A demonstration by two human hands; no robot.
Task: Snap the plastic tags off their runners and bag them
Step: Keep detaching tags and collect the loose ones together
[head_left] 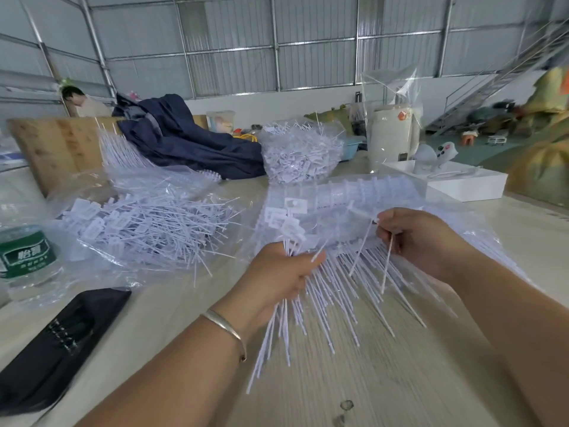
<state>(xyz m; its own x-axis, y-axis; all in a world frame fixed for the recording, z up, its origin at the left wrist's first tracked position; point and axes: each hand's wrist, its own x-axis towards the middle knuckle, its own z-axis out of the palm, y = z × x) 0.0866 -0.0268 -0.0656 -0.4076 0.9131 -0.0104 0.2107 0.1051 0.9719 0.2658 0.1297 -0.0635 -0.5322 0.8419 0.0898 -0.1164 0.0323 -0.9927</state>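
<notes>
water bottle (26, 257) | green label | white characters 怡寶 (smaller line beneath too blurred to read)

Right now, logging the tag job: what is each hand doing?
Left hand: grips a bundle of tags.
Right hand: pinches thin tag stems.

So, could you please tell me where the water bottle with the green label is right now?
The water bottle stands at the far left edge of the head view, beside the clear bag of loose tags and just behind the black pouch.
</notes>
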